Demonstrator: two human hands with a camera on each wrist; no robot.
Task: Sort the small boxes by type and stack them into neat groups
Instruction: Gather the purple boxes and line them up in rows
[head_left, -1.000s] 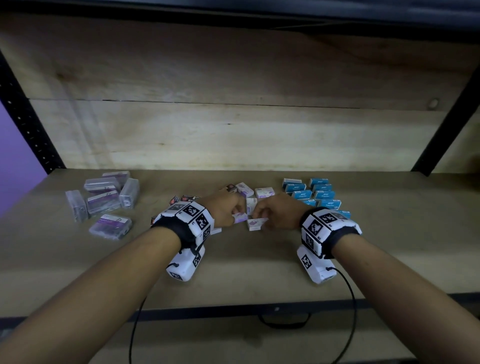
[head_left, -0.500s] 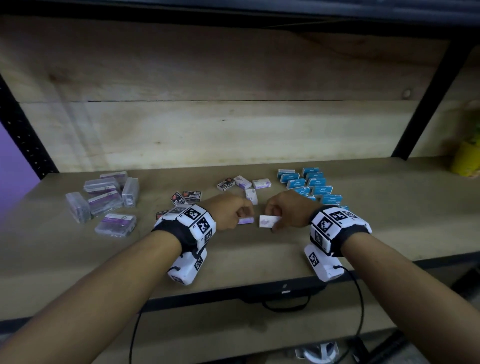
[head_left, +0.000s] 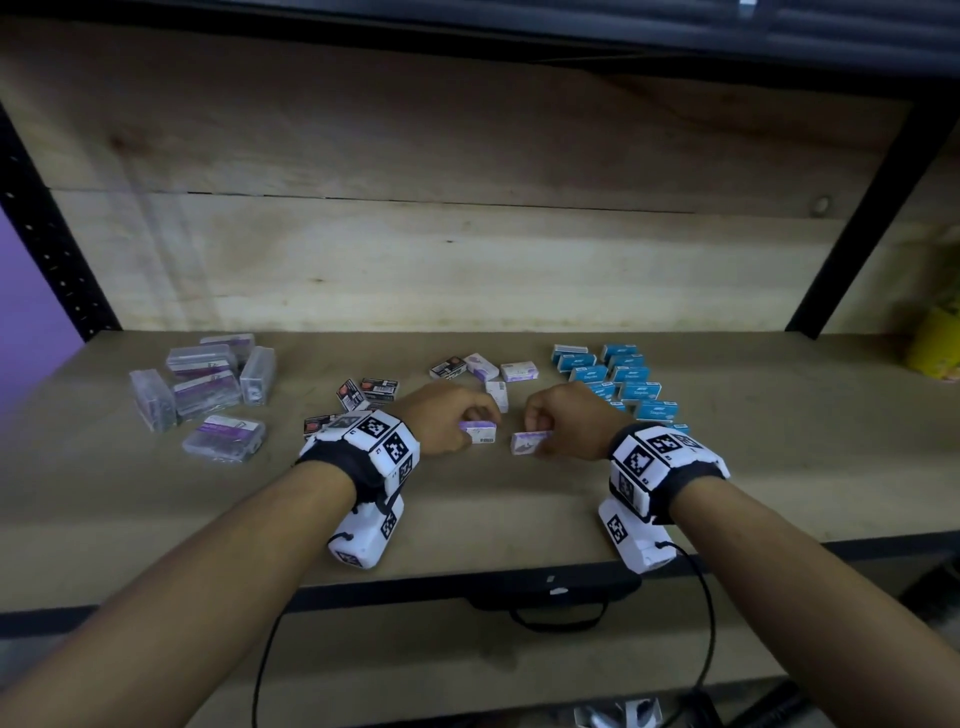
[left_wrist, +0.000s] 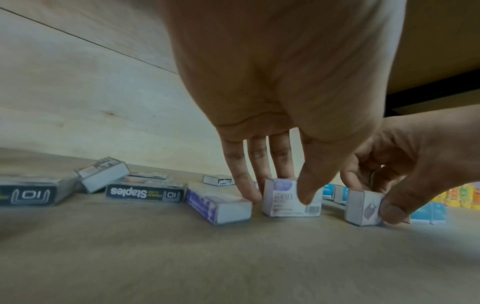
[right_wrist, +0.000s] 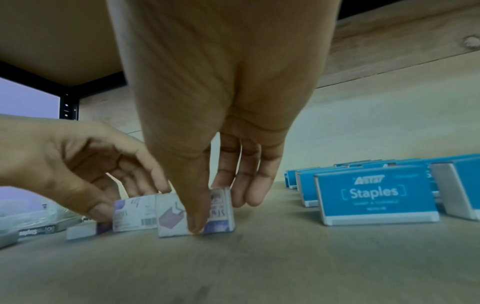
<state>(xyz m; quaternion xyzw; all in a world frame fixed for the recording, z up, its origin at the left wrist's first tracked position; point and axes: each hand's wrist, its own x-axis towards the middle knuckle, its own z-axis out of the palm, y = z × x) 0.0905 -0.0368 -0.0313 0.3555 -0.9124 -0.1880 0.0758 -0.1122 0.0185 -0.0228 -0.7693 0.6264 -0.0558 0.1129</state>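
From the head view, the left hand (head_left: 447, 415) is pinching a white-and-purple box (head_left: 479, 432) that is standing on edge on the shelf (head_left: 493, 519). The right hand (head_left: 566, 421) is pinching a second purple box (head_left: 527, 442) just beside it, a small gap lying between the two. More purple boxes (head_left: 496, 376) are lying loose behind the hands. Blue boxes (head_left: 618, 382) are standing in rows to the right, black boxes (head_left: 363, 392) are lying scattered left of the left hand, and clear cases (head_left: 208, 387) are lying piled at the far left. A yellow object (head_left: 935, 345) is sitting at the right edge, too blurred to name.

From the left wrist, the left hand (left_wrist: 285, 102) is gripping its box (left_wrist: 291, 198) between thumb in front and fingers (left_wrist: 242, 181) behind, the box resting on the shelf (left_wrist: 233, 257). A flat purple box (left_wrist: 218, 202) is lying just left of it, touching the fingers. The right hand (left_wrist: 405, 164) is holding the second box (left_wrist: 363, 206) at the right. Black boxes (left_wrist: 145, 193) marked "Staples" are lying at the left.

From the right wrist, the right hand (right_wrist: 215, 102) is grasping its box (right_wrist: 194, 211), thumb on the front face and fingers (right_wrist: 249, 185) behind, with the box standing on the shelf (right_wrist: 259, 267). The left hand (right_wrist: 85, 164) is holding its box (right_wrist: 135, 212) directly to the left, the two overlapping in this view. Blue boxes (right_wrist: 374, 196) reading "Staples" are standing upright at the right.
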